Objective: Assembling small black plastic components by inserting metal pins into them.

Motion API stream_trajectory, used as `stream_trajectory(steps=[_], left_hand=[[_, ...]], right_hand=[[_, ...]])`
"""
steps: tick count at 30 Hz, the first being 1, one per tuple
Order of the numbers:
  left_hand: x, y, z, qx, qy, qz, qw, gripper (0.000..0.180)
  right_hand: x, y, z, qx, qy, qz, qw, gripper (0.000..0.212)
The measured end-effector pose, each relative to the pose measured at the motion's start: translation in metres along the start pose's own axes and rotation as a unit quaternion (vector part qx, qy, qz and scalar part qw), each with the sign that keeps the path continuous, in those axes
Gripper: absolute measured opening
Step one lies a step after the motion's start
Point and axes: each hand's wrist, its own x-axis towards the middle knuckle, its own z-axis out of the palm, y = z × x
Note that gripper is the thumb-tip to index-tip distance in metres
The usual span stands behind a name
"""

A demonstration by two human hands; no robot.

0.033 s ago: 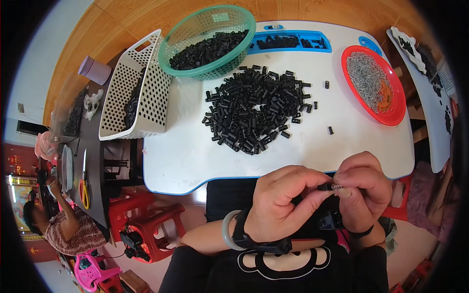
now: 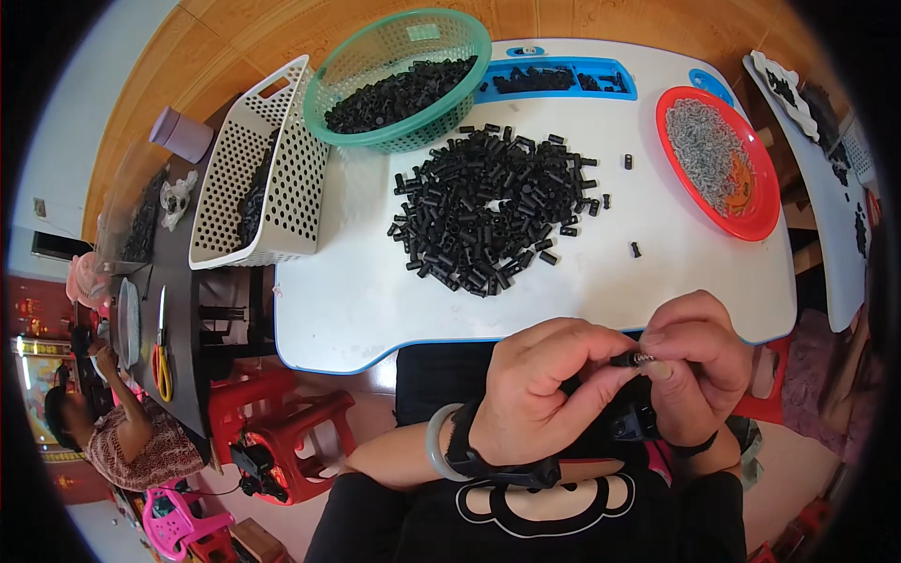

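Observation:
In front of my chest, just off the table's near edge, my hands meet fingertip to fingertip. My left hand point(image 2: 554, 389) pinches a small black plastic tube point(image 2: 622, 359) between thumb and forefinger. At the tube's right end shows a small metal coil spring point(image 2: 644, 357), with the thumb and forefinger of my right hand point(image 2: 699, 366) closed on it. How deep the spring sits in the tube cannot be made out. Beyond my hands, a heap of similar black tubes point(image 2: 488, 211) lies on the white table point(image 2: 347, 319). A red plate point(image 2: 771, 202) of metal springs point(image 2: 699, 145) stands at the right.
A green basket point(image 2: 399, 139) of black parts and a white perforated basket point(image 2: 305, 202) stand at the left. A blue tray point(image 2: 572, 92) holds small black parts. Scissors point(image 2: 162, 366) lie on a dark side table point(image 2: 188, 310). Red stools point(image 2: 300, 441) and another person point(image 2: 141, 436) are further left.

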Motion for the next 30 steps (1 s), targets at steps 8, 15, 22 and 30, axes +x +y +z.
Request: stream_trajectory(steps=[8, 15, 22, 30], left_hand=[[-0.002, -0.004, -0.003, 0.013, 0.002, -0.016, 1.000, 0.018], [-0.003, -0.012, -0.004, 0.006, -0.007, -0.016, 1.000, 0.018], [-0.014, -0.035, -0.008, -0.026, 0.001, -0.121, 0.992, 0.016], [-0.013, -0.072, -0.003, -0.064, 0.041, -0.121, 0.990, 0.007]], right_hand=[[0.002, 0.003, -0.002, -0.062, -0.048, -0.018, 0.997, 0.017], [0.005, 0.004, -0.006, -0.080, -0.069, -0.033, 0.994, 0.023], [0.031, 0.029, -0.057, -0.167, -0.075, 0.108, 0.977, 0.019], [0.076, 0.072, -0.070, -0.261, -0.106, 0.122, 0.952, 0.009]])
